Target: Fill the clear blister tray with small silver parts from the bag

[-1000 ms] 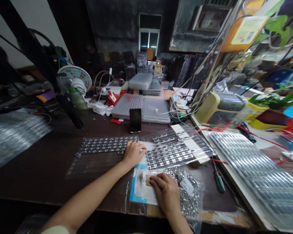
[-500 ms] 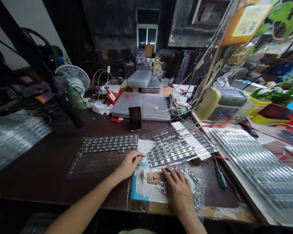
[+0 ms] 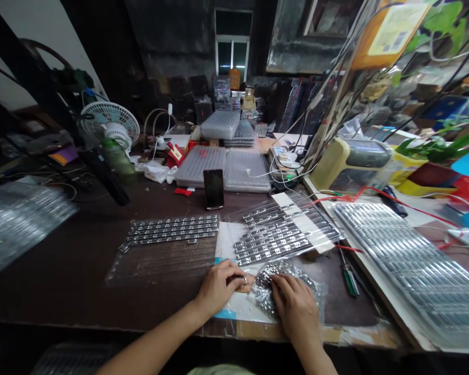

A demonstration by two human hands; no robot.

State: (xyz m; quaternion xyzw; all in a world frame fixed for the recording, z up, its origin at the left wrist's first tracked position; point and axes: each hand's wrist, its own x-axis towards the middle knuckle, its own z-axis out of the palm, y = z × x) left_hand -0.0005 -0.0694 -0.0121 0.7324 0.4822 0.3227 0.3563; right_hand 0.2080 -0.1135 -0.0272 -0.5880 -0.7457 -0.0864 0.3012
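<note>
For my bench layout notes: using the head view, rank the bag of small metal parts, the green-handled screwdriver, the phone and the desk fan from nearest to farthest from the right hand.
From the right hand:
1. Clear bag of small metal parts: under the fingers, touching.
2. Green-handled screwdriver: on the bench, to the right.
3. Black phone: ahead and left.
4. Desk fan: far back left.

Quick head count from the bench: two hands, the left hand (image 3: pixel 221 287) and the right hand (image 3: pixel 297 302), at 6 o'clock, over one bag of small metal parts (image 3: pixel 275 271). One phone (image 3: pixel 213 188) at 12, with two clear plastic trays (image 3: pixel 200 165) right behind it. Two sheets of metal strips (image 3: pixel 172 230) at 9 and 3, and two big bagged piles (image 3: pixel 23 219) further out at those same spots. One desk fan (image 3: pixel 109 119) at 10, one green screwdriver (image 3: pixel 350 280) at 4.
</note>
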